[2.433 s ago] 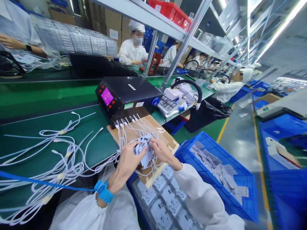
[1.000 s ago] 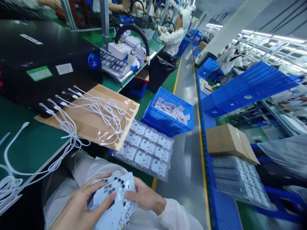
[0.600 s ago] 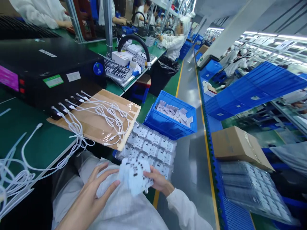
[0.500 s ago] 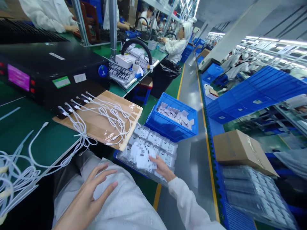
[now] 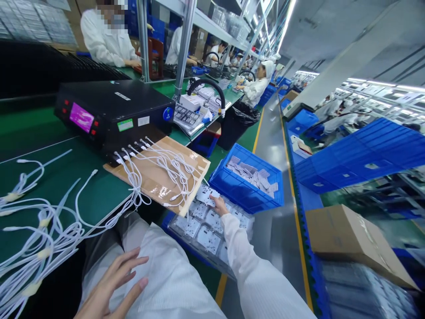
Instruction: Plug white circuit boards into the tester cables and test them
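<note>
My right hand (image 5: 219, 205) reaches over a clear plastic tray (image 5: 172, 223), its fingers closed on the edge of a white circuit board (image 5: 206, 195) at the tray's far corner. Whether that board touches the tray I cannot tell. Flat white boards with small dark parts, such as this circuit board (image 5: 209, 239), lie in the tray's square pockets. My left hand (image 5: 114, 281) hovers over my lap with fingers spread, holding nothing.
A blue bin (image 5: 245, 199) of loose white pieces stands beyond the tray. White cables (image 5: 136, 177) run from a black box with a pink screen (image 5: 116, 106) across a cardboard sheet (image 5: 159, 195). More cables (image 5: 43, 230) lie on the green table. Co-workers sit farther back.
My right hand has moved from the tray's middle, where it held white boards, to its far corner. The view has shifted, and my left hand stays open.
</note>
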`<state>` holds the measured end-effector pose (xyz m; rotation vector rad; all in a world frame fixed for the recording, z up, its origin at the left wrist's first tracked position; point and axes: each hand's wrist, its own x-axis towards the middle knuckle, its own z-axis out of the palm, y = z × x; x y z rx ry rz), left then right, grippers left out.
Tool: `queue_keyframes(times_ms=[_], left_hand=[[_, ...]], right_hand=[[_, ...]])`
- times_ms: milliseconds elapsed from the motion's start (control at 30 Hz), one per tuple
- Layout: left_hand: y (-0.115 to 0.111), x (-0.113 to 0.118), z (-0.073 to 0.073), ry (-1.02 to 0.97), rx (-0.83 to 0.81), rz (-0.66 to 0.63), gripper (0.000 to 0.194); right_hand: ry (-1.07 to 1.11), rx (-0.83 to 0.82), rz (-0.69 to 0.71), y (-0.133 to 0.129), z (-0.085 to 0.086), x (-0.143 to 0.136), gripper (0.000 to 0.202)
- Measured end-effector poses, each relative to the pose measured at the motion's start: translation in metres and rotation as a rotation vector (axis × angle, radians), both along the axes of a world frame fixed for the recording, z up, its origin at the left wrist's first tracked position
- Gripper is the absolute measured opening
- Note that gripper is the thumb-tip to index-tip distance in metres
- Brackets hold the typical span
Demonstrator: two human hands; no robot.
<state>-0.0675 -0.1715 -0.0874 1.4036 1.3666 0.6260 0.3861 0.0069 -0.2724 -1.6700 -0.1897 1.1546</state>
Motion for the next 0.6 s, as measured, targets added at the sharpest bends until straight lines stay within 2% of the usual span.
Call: queue_keyframes(times_ms=[133, 333, 467, 600], left_hand=[[0.007, 0.007, 0.007, -0.024, -0.033, 0.03, 0.046], [0.017, 0.007, 0.009, -0.021, -0.087, -0.087, 0.048], [0.019, 0.004, 0.003, -0.024, -0.128, -0.101, 0.05], [0.021, 0.001, 0.0, -0.028, -0.108, -0.067, 0.048]], right_hand=[[-0.091, 0.01, -0.041, 0.003, -0.012, -0.006, 0.022], [-0.157, 0.051, -0.054, 0.0, -0.018, -0.013, 0.015], [-0.139, 0.069, -0.044, -0.028, -0.009, 0.002, 0.021], [-0.16, 0.068, -0.087, -0.069, 0.003, 0.04, 0.024]])
